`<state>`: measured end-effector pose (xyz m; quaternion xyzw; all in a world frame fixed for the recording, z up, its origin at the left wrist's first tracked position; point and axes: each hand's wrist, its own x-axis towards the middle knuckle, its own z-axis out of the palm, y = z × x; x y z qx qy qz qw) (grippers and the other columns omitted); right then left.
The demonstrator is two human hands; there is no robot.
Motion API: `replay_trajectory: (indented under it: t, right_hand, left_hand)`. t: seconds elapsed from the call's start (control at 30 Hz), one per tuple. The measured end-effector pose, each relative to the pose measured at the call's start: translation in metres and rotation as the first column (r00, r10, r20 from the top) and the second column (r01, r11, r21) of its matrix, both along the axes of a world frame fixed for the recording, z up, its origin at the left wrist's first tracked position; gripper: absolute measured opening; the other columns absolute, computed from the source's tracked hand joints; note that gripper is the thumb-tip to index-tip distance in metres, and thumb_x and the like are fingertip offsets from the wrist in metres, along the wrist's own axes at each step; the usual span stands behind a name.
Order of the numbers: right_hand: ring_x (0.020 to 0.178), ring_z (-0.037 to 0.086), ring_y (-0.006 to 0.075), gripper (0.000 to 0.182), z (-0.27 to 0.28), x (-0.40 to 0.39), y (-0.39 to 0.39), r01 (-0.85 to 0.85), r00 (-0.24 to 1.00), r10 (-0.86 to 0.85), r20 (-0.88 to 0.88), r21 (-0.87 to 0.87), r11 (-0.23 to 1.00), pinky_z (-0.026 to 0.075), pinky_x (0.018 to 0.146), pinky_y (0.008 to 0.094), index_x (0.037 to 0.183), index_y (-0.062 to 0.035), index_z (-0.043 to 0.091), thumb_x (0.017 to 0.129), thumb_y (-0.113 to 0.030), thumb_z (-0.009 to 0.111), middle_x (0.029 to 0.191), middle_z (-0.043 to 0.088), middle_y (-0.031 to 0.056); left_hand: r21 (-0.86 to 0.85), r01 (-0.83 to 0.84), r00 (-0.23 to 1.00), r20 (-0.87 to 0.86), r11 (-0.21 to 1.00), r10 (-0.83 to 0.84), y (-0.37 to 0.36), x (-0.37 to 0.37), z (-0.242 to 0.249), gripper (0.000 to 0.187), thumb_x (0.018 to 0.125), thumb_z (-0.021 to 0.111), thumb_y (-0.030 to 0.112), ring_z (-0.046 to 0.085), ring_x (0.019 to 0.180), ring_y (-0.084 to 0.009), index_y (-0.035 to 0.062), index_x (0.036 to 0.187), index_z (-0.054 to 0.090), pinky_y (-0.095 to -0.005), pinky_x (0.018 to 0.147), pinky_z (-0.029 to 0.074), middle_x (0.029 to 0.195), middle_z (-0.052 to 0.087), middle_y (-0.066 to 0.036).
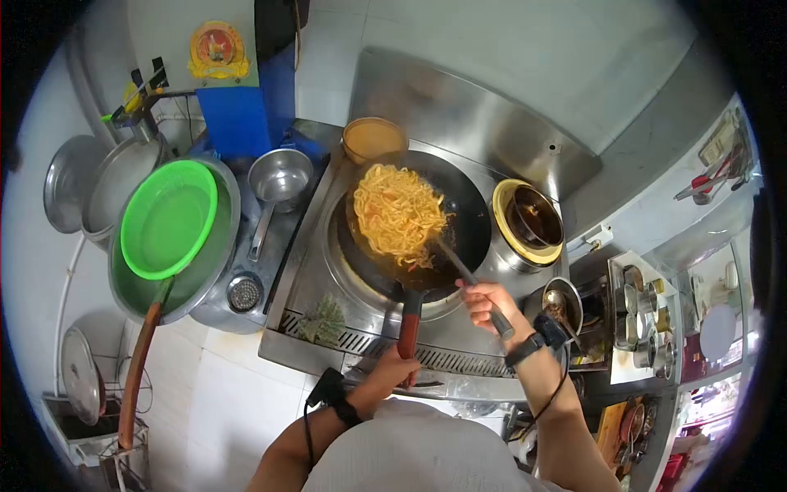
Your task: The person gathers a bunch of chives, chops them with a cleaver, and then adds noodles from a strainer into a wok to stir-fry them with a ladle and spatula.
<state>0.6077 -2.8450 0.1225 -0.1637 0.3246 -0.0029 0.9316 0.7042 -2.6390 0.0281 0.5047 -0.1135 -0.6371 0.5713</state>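
A dark wok sits over the round burner of the steel stove, heaped with yellow noodles. My left hand is wrapped round the wok's red handle near the stove's front edge. In my right hand is the long metal handle of a cooking ladle, slanting down to the right side of the noodles. The ladle's working end is hidden among the noodles. Both wrists wear black straps with small devices.
A brown bowl stands behind the wok. To the right are a yellow-rimmed pot and a steel pot with a spoon. On the left are a saucepan, a green basin and a wooden-handled tool. A scrubbing bundle lies at the front grate.
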Motion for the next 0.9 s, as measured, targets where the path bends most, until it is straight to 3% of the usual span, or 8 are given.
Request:
replay_trajectory:
  t: [0.17,0.37,0.43,0.57,0.63,0.7,0.77,0.9]
  right_hand:
    - [0.035,0.035,0.0070,0.037,0.067,-0.027,0.017,-0.258,0.939,0.044,-0.342,-0.611,0.749,0.025,0.030,0.0207,0.108,-0.0068,0.039,0.073,-0.005,0.050,0.053,0.037,-0.0002]
    - [0.035,0.038,0.0101,0.042,0.085,-0.049,0.032,-0.442,0.873,0.014,-0.488,-0.777,0.448,0.031,0.031,0.0238,0.113,0.0013,0.033,0.073,0.000,0.045,0.052,0.039,0.0022]
    - [0.034,0.038,0.0100,0.043,0.066,-0.053,0.028,-0.520,0.835,-0.086,-0.544,-0.829,0.205,0.031,0.031,0.0233,0.114,0.0010,0.032,0.073,-0.001,0.046,0.051,0.038,0.0017]
    - [0.033,0.038,0.0103,0.041,0.049,-0.055,0.033,-0.454,0.844,-0.129,-0.520,-0.823,0.342,0.031,0.030,0.0233,0.112,0.0013,0.032,0.073,-0.001,0.046,0.051,0.039,0.0018]
    - [0.033,0.038,0.0106,0.038,0.047,-0.059,0.044,-0.268,0.893,-0.167,-0.418,-0.791,0.550,0.031,0.029,0.0234,0.109,0.0019,0.033,0.073,-0.001,0.046,0.051,0.040,0.0024]
    - [0.032,0.038,0.0105,0.039,0.040,-0.064,0.053,-0.216,0.904,-0.178,-0.389,-0.775,0.594,0.031,0.028,0.0233,0.110,0.0029,0.033,0.073,0.000,0.045,0.050,0.041,0.0027]
    - [0.031,0.037,0.0100,0.040,0.031,-0.069,0.063,-0.129,0.926,-0.204,-0.319,-0.772,0.622,0.032,0.029,0.0233,0.111,0.0036,0.033,0.073,0.001,0.045,0.049,0.040,0.0023]
    - [0.032,0.039,0.0100,0.039,0.026,-0.080,0.085,-0.043,0.937,-0.241,-0.254,-0.767,0.640,0.032,0.029,0.0225,0.111,0.0035,0.034,0.073,0.001,0.044,0.049,0.040,0.0017]
  left_hand:
    - [-0.001,0.045,0.996,-0.073,0.999,-0.045,-0.001,-0.004,-0.005,0.026,0.070,0.052,0.000,0.047,0.039,-0.0141,0.0055,0.089,0.035,-0.0267,0.032,0.037,0.054,0.046,-0.004]
    - [-0.034,0.033,0.998,-0.060,0.999,-0.035,0.001,-0.006,-0.013,0.019,0.070,0.051,0.001,0.046,0.038,-0.0128,0.0049,0.082,0.038,-0.0250,0.032,0.036,0.053,0.046,-0.004]
    - [-0.055,-0.001,0.997,-0.072,0.999,-0.003,0.003,-0.007,-0.011,0.013,0.070,0.051,0.003,0.046,0.038,-0.0124,0.0039,0.078,0.040,-0.0238,0.033,0.035,0.051,0.046,-0.003]
    - [-0.120,-0.064,0.949,0.299,0.991,0.098,0.001,0.000,-0.019,0.025,0.076,0.056,0.016,0.054,0.071,-0.0191,-0.0002,0.091,0.046,-0.0300,0.059,0.044,0.078,0.052,-0.012]
    - [-0.234,-0.141,0.363,0.892,0.962,0.270,-0.010,0.029,-0.018,0.041,0.079,0.054,0.022,0.050,0.090,-0.0243,0.0023,0.113,0.042,-0.0351,0.073,0.042,0.100,0.048,-0.016]
    - [-0.244,0.013,0.211,0.948,0.970,0.236,-0.031,0.067,0.026,0.041,0.079,0.053,0.026,0.044,0.100,-0.0308,0.0035,0.113,0.046,-0.0386,0.081,0.037,0.112,0.041,-0.020]
    - [-0.186,0.101,-0.154,0.968,0.977,0.200,-0.060,0.091,0.048,0.040,0.079,0.050,0.031,0.038,0.107,-0.0332,0.0053,0.110,0.050,-0.0450,0.085,0.031,0.117,0.038,-0.017]
    - [0.144,0.199,-0.322,0.944,0.969,-0.074,-0.128,0.113,0.044,0.050,0.081,0.039,0.044,0.016,0.122,-0.0316,0.0099,0.117,0.046,-0.0516,0.095,0.013,0.130,0.025,-0.015]
